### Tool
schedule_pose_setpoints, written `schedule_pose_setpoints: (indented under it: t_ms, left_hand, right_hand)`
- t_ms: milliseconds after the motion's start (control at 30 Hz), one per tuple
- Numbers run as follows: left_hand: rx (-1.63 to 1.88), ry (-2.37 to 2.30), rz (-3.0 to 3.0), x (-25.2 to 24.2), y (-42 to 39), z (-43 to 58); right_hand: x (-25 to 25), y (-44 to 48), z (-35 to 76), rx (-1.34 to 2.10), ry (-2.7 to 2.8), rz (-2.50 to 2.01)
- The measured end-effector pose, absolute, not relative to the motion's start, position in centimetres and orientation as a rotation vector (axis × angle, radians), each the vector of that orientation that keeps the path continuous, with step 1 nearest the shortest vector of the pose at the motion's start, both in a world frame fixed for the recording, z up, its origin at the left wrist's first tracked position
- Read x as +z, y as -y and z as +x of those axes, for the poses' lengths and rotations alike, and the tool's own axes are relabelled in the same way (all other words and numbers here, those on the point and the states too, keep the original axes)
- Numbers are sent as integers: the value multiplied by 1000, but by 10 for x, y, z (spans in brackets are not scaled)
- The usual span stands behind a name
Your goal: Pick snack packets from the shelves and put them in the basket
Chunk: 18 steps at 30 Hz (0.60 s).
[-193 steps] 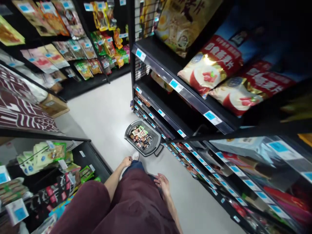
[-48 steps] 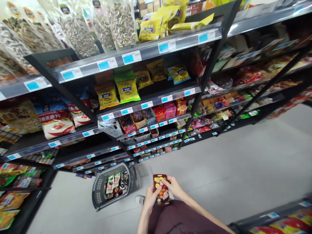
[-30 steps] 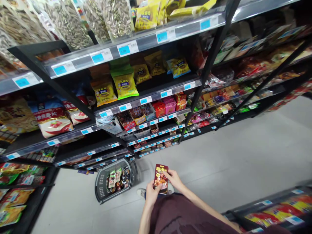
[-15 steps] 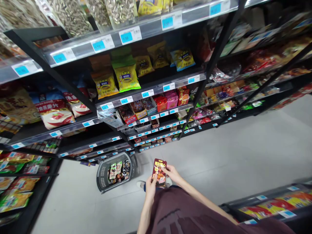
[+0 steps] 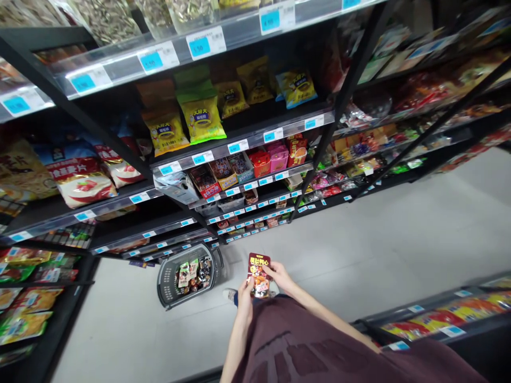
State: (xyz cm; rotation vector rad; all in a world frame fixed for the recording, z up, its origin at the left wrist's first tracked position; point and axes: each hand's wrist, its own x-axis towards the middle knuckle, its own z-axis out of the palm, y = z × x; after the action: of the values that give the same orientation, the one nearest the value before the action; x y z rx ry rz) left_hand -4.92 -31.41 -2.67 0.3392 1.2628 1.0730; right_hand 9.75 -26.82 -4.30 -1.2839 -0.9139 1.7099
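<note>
A dark red snack packet (image 5: 259, 272) with yellow lettering and a picture of food is held upright in front of my body. My left hand (image 5: 245, 293) grips its lower left side, thumb on the front. On the upper right edge, my right hand (image 5: 280, 275) pinches the same packet. Most fingers of both hands are hidden behind it. To the left on the floor stands a grey shopping basket (image 5: 167, 298), with several small snack packs (image 5: 194, 272) lying in it.
Tall black shelves (image 5: 255, 125) with price tags run along the far side, bearing yellow snack bags (image 5: 202, 118) and small boxes (image 5: 204, 182). Another rack (image 5: 27, 308) is at the left. A low shelf with colourful packets (image 5: 443, 320) edges the lower right. Grey floor (image 5: 379, 234) lies between.
The view has shifted slightly, so the shelves appear a little higher and further left. Both hands keep hold of the packet, which now shows slightly higher in view.
</note>
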Motion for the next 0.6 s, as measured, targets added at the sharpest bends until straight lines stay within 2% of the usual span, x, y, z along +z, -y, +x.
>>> schedule_pose_setpoints:
  t_ms: [600]
  left_hand:
    - [1006,-1387,547,-34,326,-51]
  right_hand:
    - [-52,280,101,1730,825,-1224]
